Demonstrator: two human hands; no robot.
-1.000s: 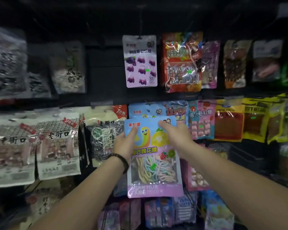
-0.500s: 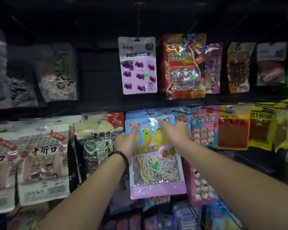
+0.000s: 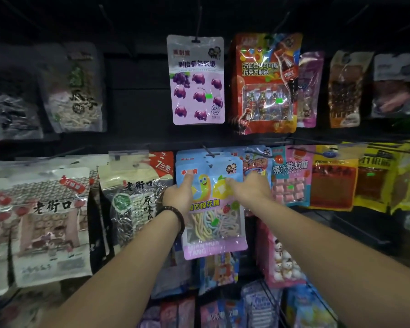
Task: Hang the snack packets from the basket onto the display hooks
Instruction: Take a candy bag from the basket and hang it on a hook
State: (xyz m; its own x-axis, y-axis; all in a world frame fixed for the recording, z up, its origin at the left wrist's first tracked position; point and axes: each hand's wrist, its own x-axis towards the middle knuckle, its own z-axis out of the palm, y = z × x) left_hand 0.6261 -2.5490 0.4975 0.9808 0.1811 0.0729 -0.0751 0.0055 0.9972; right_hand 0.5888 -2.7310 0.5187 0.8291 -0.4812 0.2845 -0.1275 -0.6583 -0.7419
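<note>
Marshmallow packet [image 3: 214, 223] raised since the last frames. Its top hole now sits just below the display hook [image 3: 208, 151], in front of matching packets. Left hand [image 3: 178, 195] and right hand [image 3: 249, 189]: each grip pinches the packet's upper part. Judged not yet threaded.

Head camera faces straight ahead, close to the display wall [image 3: 137, 95].

The left hand [image 3: 179, 196] and right hand [image 3: 249, 189] cover both upper sides of the marshmallow packet [image 3: 213, 223], and most of their fingers are out of sight behind it. Whether its hole sits on the hook [image 3: 207, 151] cannot be told. At the far left, the grey packets [image 3: 0, 110] are blurred and cut by the edge.
</note>
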